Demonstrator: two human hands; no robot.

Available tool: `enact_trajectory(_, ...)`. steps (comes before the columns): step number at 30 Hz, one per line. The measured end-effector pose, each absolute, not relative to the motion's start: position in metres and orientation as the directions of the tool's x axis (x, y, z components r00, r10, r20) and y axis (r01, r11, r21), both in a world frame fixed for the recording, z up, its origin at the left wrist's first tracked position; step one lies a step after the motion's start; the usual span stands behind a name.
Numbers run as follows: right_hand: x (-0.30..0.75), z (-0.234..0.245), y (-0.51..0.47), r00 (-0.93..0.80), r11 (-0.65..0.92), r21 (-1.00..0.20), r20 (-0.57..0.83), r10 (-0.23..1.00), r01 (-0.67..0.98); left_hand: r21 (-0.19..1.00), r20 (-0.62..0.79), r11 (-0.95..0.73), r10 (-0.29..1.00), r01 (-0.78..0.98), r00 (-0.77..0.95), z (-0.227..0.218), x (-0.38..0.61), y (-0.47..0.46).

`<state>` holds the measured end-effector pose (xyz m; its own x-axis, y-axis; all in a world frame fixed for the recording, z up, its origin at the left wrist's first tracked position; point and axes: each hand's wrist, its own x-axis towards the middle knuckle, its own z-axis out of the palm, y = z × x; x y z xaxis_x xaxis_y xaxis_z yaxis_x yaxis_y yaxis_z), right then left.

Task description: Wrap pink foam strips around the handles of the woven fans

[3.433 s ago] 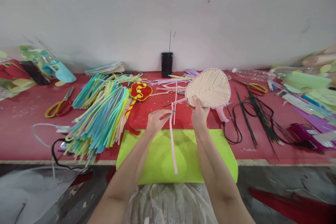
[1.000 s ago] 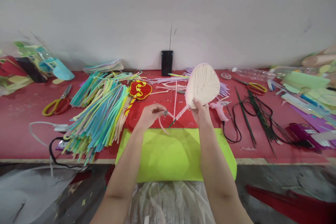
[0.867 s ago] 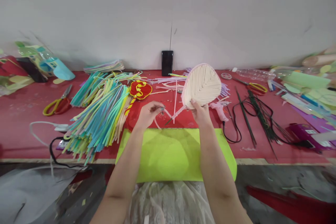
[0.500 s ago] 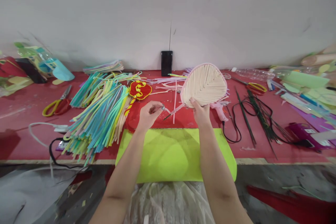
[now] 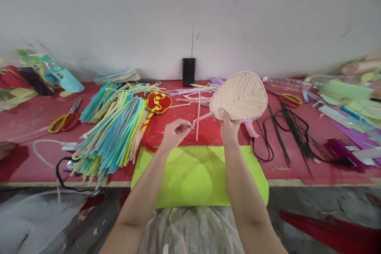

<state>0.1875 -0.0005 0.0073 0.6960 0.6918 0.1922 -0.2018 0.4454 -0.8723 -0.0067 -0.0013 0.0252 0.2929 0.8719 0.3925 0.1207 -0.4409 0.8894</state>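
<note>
A hand fan [image 5: 239, 95], with cream ribbed strips in a leaf pattern and a pink fuzzy rim, is tilted above the table. My right hand [image 5: 229, 127] grips its lower edge, thumb on the front. From the fan a thin handle wrapped in pink pipe cleaner [image 5: 203, 117] points left. At its tip my left hand [image 5: 176, 135] is closed in a pinch on the loose end of the pink pipe cleaner; the fingertips partly hide it. A straight pink pipe cleaner [image 5: 198, 129] lies behind the handle on the red mat [image 5: 210, 137].
Bundled pastel pipe cleaners [image 5: 113, 127] and a red-and-yellow fan [image 5: 159, 102] lie left; a pink glue gun [image 5: 250, 129] with cord lies right. Scissors [image 5: 64, 121], a phone [image 5: 188, 72], green wires [image 5: 278, 135] and a yellow-green pad [image 5: 190, 190] surround. Another person's hand [image 5: 6, 150] shows far left.
The fan has shifted right with my right hand. My left hand has moved right and slightly down, closer to the handle's tip. Another person's hand has appeared at the left edge.
</note>
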Motion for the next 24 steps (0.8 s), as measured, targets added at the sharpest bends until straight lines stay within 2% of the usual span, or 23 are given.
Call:
enact_trajectory(5, 0.185, 0.013, -0.001, 0.744, 0.481, -0.835, 0.140, 0.654, -0.266, 0.921, 0.337, -0.387, 0.858, 0.055, 0.388, 0.021, 0.005, -0.005)
enact_trajectory(9, 0.184, 0.014, 0.000, 0.741, 0.467, -0.841, 0.125, 0.659, -0.273, 0.956, 0.292, -0.259, 0.876, -0.135, 0.384, 0.017, 0.008, -0.002)
enact_trajectory(12, 0.182, 0.012, 0.000, 0.733, 0.458, -0.852, 0.139, 0.666, -0.255, 0.935, 0.286, -0.188, 0.901, -0.300, 0.327, 0.017, 0.006, 0.002)
enact_trajectory(14, 0.180, 0.011, 0.000, 0.734, 0.463, -0.860, 0.170, 0.657, -0.216, 0.922, 0.290, -0.176, 0.905, -0.346, 0.311, 0.017, 0.005, 0.003)
enact_trajectory(17, 0.178, 0.010, -0.001, 0.736, 0.467, -0.864, 0.191, 0.649, -0.187, 0.940, 0.278, -0.179, 0.894, -0.290, 0.352, 0.016, 0.009, -0.001)
enact_trajectory(21, 0.179, 0.013, -0.001, 0.740, 0.468, -0.843, 0.133, 0.659, -0.265, 0.963, 0.266, -0.223, 0.882, -0.154, 0.389, 0.012, 0.015, -0.007)
enact_trajectory(24, 0.182, 0.015, -0.001, 0.737, 0.479, -0.818, 0.104, 0.668, -0.319, 0.967, 0.254, -0.222, 0.887, -0.125, 0.386, 0.012, 0.016, -0.008)
